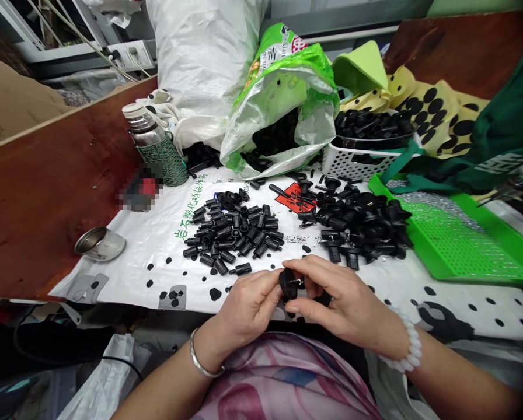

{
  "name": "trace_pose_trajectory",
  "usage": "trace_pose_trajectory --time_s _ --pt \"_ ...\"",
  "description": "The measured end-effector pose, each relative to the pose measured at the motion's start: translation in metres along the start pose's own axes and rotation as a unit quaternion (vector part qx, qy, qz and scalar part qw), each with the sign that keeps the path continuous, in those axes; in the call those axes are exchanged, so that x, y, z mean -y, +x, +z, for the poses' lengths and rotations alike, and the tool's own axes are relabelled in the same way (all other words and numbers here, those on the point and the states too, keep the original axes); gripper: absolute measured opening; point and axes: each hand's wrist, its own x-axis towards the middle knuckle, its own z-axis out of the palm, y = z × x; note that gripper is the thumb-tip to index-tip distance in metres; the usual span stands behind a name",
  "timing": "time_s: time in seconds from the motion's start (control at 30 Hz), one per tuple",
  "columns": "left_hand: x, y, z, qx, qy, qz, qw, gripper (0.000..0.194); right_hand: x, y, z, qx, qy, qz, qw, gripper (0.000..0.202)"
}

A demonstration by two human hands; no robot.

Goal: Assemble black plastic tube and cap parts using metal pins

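Observation:
At the table's front edge, my left hand (249, 303) pinches a round black part (289, 284) between thumb and fingers. A small shiny metal bit sticks out of its right side. My right hand (347, 300) is closed around the part's other side, its thumb and fingertips meeting there; some dark pieces show between its fingers, too hidden to make out. Just beyond my left hand lies a pile of small black cylinders (237, 230). A heap of larger black knob-like parts (362, 224) lies beyond my right hand.
A green tray (436, 256) with thin metal pins stands at the right. Behind are an open green bag (283, 76) and a white basket (353, 163) of black parts. A metal cup (100, 245) and a flask (156, 146) stand on the left.

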Motion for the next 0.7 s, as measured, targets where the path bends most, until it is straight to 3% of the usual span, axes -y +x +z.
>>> trace_pose_trajectory --time_s 0.13,0.4,0.7 --pt "0.001 -0.001 -0.001 -0.029 0.022 0.019 0.999 0.027 0.001 0.001 -0.003 -0.006 0.016 -0.007 1.000 0.037" --pt "0.009 -0.003 0.003 -0.072 0.036 0.036 0.996 0.025 0.005 0.004 -0.002 -0.009 -0.072 -0.085 0.994 0.034" --pt "0.008 0.000 0.000 -0.076 0.067 0.014 0.995 0.026 0.006 0.013 0.010 -0.033 -0.103 -0.098 0.989 0.032"
